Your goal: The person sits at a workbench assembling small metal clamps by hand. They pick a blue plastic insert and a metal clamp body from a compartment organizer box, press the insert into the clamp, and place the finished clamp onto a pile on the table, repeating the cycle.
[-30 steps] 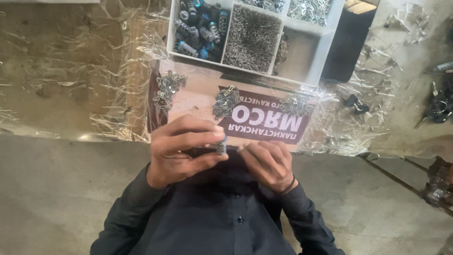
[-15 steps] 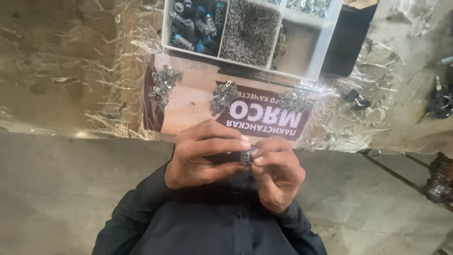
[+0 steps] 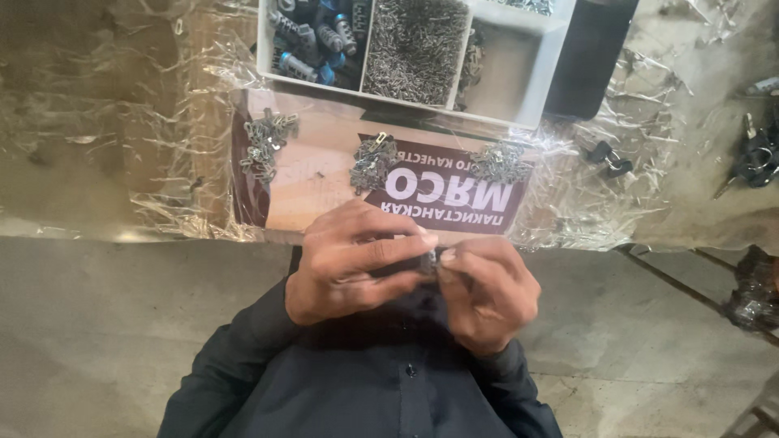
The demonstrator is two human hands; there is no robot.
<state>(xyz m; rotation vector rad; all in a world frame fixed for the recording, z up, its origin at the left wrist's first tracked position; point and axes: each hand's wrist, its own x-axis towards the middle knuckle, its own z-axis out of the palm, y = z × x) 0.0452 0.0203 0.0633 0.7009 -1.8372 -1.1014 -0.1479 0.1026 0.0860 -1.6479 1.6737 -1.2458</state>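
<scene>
crinkled clear plastic sheet point(image 3: 122, 154) covers the table point(image 3: 49, 97), concrete floor point(image 3: 122, 324) below its edge. we sit close, dark shirt point(image 3: 389, 389) in view, both hands raised just in front of the table edge. left hand point(image 3: 353, 264) and right hand point(image 3: 487, 288) meet fingertip to fingertip, the grip of each pinched together on one small metal part point(image 3: 428, 261), mostly hidden between the fingers; we cannot tell its exact shape. beyond the hands lies a printed brown and tan card point(image 3: 324, 174) under the plastic, with three small heaps of grey metal pieces on it: left heap point(image 3: 266, 144), middle heap point(image 3: 372, 162), right heap point(image 3: 497, 162). behind that, a white compartment tray point(image 3: 519, 89): blue and grey cylinders point(image 3: 312, 40) in the left cell, fine metal bits point(image 3: 414, 49) in the next, the near right cell nearly bare. dark clips point(image 3: 608, 156) and keys point(image 3: 755, 158) lie off to the right. our judgement for this fitting step: keep the part over the lap or table edge so a slip lands somewhere findable, hold steady with one hand and turn with the other, keep pressure light, and tilt the piece toward the light, since the fingers shade it.
</scene>
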